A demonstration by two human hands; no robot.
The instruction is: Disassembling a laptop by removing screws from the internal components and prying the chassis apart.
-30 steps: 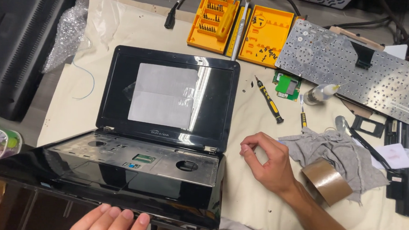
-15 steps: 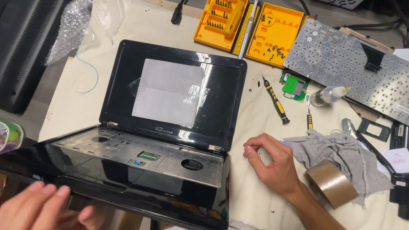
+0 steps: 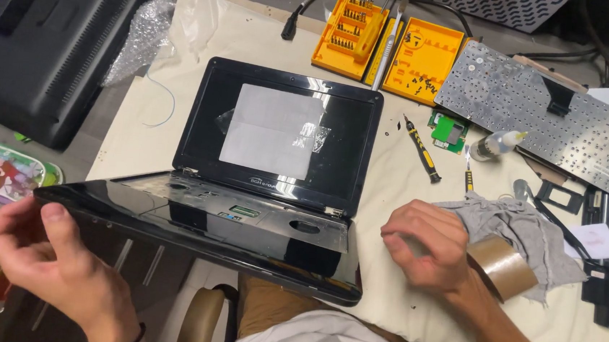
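Open black laptop sits at centre of the frame, keyboard removed, bare metal deck showing; screen tilted back with a white sheet stuck on it. Its front edge overhangs the cloth-covered table toward the person's lap.

Left hand, lower left of frame: thumb presses on top of the laptop's front left corner, fingers curled loosely beside and below it; whether they grip the underside, cannot tell.

Right hand, right of centre: rests on the cloth just beside the laptop's right edge, fingers bent inward in a loose curl, holding nothing visible.

Just right of that hand: grey rag and a brown tape roll, touching each other.

Upper middle: open orange bit case. Upper right: detached keyboard lying face down. Between case and rag: small screwdriver, green circuit board, small glue bottle.

Upper left: large black monitor, back up.
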